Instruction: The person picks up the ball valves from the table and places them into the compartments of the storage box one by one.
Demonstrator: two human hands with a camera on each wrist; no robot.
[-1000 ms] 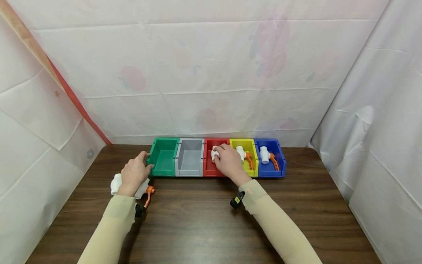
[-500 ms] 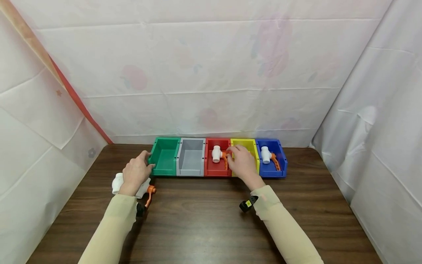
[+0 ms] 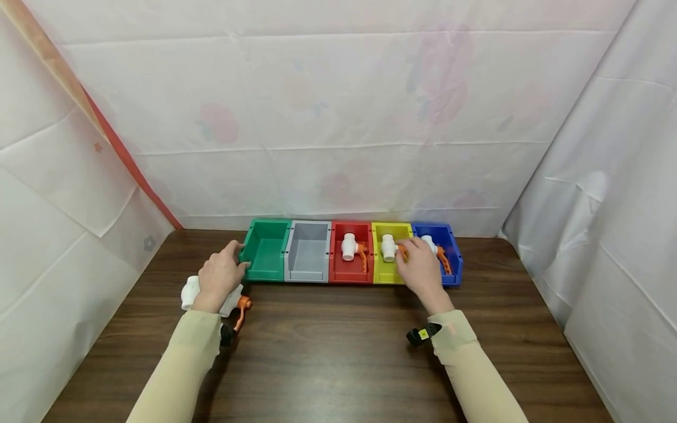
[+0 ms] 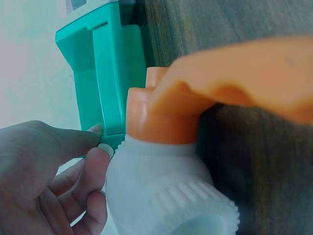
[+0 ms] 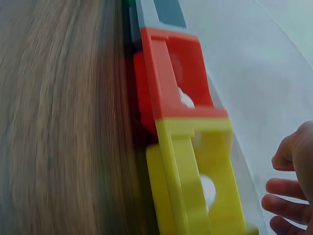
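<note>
My left hand (image 3: 218,277) grips the left edge of the green bin (image 3: 267,255), thumb and forefinger at its corner in the left wrist view. Under and beside that wrist lies a white ball valve (image 3: 231,301) with an orange lever. Farther left, a white pipe-like part (image 3: 189,292) is partly hidden by the hand. My right hand (image 3: 420,269), fingers loosely bent around nothing, hovers over the border of the yellow bin (image 3: 388,274) and blue bin (image 3: 456,258). A ball valve (image 3: 388,248) lies in the yellow bin, another ball valve (image 3: 349,247) in the red bin (image 3: 345,272).
A third ball valve (image 3: 444,261) in the blue bin is partly covered by the right hand. The grey bin (image 3: 309,249) stands between green and red. The bins form a row at the back of the wooden table (image 3: 317,352), before a white cloth (image 3: 338,176).
My right hand has moved right, away from the valve in the red bin, past the yellow bin toward the blue. The red and yellow bins' valves are now uncovered. My left hand stays put.
</note>
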